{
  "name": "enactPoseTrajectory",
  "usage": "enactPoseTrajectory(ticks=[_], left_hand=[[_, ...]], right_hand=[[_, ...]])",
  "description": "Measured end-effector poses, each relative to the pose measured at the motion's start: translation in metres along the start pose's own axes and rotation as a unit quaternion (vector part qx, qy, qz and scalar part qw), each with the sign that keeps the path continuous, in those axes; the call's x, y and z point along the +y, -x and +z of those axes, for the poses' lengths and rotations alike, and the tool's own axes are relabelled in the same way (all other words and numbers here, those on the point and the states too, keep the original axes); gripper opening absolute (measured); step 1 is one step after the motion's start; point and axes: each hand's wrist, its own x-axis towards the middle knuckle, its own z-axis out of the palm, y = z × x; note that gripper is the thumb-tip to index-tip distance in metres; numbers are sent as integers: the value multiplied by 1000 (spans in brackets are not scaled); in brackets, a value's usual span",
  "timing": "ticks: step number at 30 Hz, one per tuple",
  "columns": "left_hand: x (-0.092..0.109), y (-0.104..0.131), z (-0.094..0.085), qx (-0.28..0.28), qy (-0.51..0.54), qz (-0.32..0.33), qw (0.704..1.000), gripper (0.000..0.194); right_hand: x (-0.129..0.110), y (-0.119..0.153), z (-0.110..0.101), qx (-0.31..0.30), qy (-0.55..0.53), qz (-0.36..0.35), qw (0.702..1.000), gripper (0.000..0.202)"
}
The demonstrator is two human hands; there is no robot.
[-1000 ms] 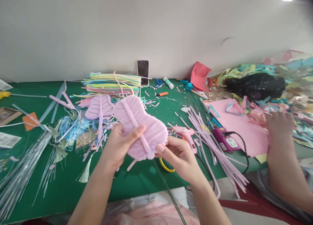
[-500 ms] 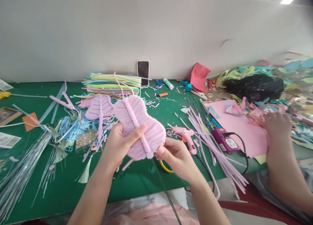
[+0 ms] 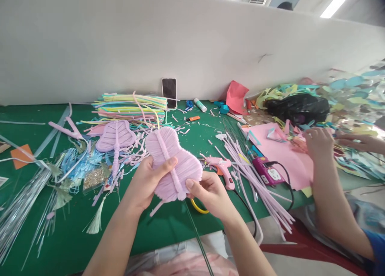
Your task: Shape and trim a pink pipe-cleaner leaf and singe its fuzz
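Note:
A lilac fuzzy pipe-cleaner piece (image 3: 180,164), with two rounded lobes and a raised strip along its middle, is held up above the green table (image 3: 162,228). My left hand (image 3: 147,180) grips its left side, the thumb lying on top near the strip. At the lower right edge, my right hand (image 3: 210,190) pinches the piece between thumb and fingers. Thin green wires (image 3: 197,236) run down below it. A similar lilac leaf-like piece (image 3: 116,138) lies to the left.
Pipe cleaners (image 3: 129,107) are piled behind. A pink glue gun (image 3: 221,166), lilac pipe cleaners (image 3: 255,180) and a purple power strip (image 3: 267,172) lie right. Another person's arm (image 3: 331,192) reaches over pink paper (image 3: 270,144). Silver strips (image 3: 25,208) lie left.
The view has shifted right. The lilac piece has turned slightly and sits a little lower in both hands. The other person's second hand has appeared at the far right.

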Motion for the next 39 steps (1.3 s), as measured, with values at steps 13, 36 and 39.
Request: enactPoseTrajectory(ticks=[13,36,39], left_hand=[[-4,4,0,-82,-15,3,997,37],[-6,6,-4,-120,8,4,993,34],[-7,5,-4,-128,-5,1,992,31]], right_hand=[[-7,3,-14,24,77,-32,996,42],[-4,4,-11,45,-55,-46,996,23],[-5,1,-10,45,-113,-34,992,22]])
